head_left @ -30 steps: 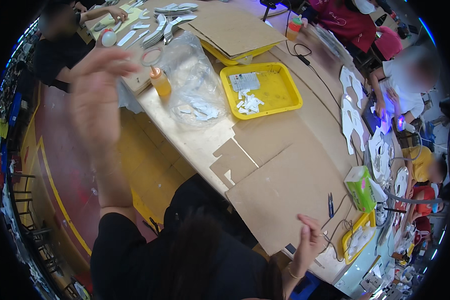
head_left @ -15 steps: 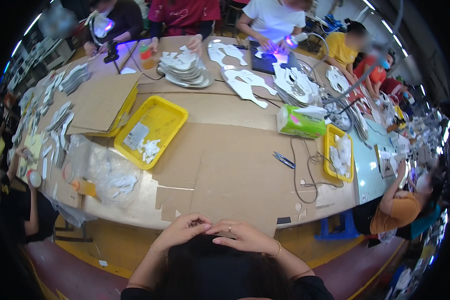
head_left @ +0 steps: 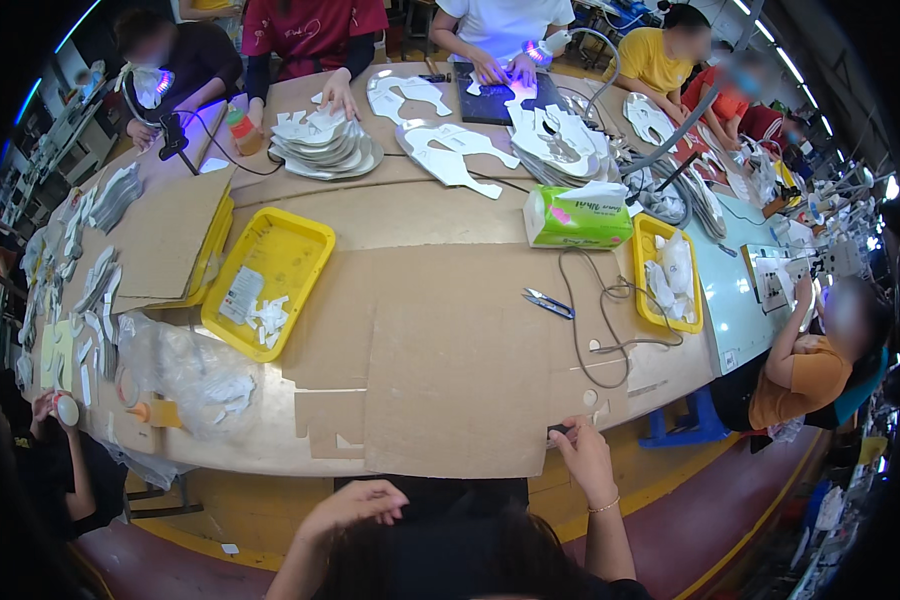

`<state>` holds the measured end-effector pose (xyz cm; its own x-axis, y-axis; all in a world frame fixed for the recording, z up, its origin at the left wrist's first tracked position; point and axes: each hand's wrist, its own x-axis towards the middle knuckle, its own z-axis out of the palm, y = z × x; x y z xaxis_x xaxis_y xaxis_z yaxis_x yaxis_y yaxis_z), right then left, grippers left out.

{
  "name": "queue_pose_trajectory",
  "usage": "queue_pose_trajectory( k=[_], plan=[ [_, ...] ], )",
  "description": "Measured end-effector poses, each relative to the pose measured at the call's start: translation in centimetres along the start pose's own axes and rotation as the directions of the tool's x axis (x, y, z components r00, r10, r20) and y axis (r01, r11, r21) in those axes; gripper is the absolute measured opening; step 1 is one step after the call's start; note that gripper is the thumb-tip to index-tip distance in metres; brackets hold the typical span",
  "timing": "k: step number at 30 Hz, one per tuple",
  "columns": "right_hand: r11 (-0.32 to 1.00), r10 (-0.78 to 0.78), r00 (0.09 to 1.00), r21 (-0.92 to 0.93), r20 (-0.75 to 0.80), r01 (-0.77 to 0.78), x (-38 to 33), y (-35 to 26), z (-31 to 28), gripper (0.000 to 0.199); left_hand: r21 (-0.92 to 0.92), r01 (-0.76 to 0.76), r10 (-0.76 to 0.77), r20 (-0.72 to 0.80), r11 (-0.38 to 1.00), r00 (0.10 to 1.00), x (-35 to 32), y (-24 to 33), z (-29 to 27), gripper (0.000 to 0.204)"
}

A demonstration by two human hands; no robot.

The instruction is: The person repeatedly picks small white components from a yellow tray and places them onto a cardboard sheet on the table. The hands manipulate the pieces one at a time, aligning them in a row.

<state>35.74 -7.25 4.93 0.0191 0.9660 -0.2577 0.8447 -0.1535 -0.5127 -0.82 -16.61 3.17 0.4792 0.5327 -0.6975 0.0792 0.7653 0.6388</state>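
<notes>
Since half a second ago our hands have parted: both lay together on the dark hair at the lower edge, and now our right hand [head_left: 582, 455] has gone up to the near edge of the table [head_left: 450, 215], while our left hand [head_left: 355, 503] has slid off to the left of the hair [head_left: 450, 565]

We take the cardboard sheet [head_left: 450, 350] as our landmark; it covers the middle of the table. At its near right corner our right hand's grip is closed with its fingertips on a small dark object [head_left: 559, 431], too small for us to tell what it is. Our left hand hangs below the sheet's near edge, off the table, fingers loosely curled and holding nothing

Left of the sheet sits a yellow tray [head_left: 305, 245] with white scraps in it, and beyond that a second cardboard piece [head_left: 165, 240] lies over another yellow tray. Toward the sheet's near left corner lies a crumpled clear plastic bag [head_left: 185, 370]. At the sheet's far right corner stands a green tissue pack [head_left: 577, 220], with a narrower yellow tray [head_left: 642, 270] to the right of it. A grey cable [head_left: 582, 335] loops across the sheet's right part, and small blue-handled snips [head_left: 548, 302] lie just left of the cable

Beyond the sheet, on the far side, other people handle stacks of white cut-out pieces [head_left: 320, 140]
</notes>
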Motion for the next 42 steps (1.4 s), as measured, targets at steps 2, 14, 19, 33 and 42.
queue_pose_trajectory(
  k=[2, 14, 19, 33, 42],
  plan=[
    [0.995, 0.094, 0.99, 0.025, 0.104, -0.097, -0.2, 0.5, 0.3, 0.04, -0.021, -0.08, 0.08, 0.029, 0.997, 0.996, 1.2, 0.3, 0.8, 0.028],
    [0.469, -0.113, 0.9, 0.821, 0.42, -0.324, -2.1, 1.1, 2.7, 0.066, 0.161, -0.372, 0.381, -0.657, 0.914, 0.65, 3.4, 2.9, -1.2, 0.055],
    [0.21, -0.271, 0.846, 0.886, 0.459, -0.413, -1.8, 0.0, -0.2, 0.06, -0.185, -0.434, 0.265, -0.567, 0.882, 0.78, 2.5, 2.5, -1.8, 0.049],
    [-0.454, -0.391, 0.694, 0.782, -0.605, 0.427, 3.9, 0.7, -15.8, 0.032, -0.276, -0.508, 0.319, -0.518, 0.816, 0.794, 1.9, 2.3, -2.4, 0.033],
    [-0.515, -0.26, 0.785, 0.768, -0.562, 0.38, 1.7, 1.5, -13.9, 0.03, -0.261, -0.46, 0.285, -0.507, 0.849, 0.814, 1.7, 2.0, -2.4, 0.026]
  ],
)
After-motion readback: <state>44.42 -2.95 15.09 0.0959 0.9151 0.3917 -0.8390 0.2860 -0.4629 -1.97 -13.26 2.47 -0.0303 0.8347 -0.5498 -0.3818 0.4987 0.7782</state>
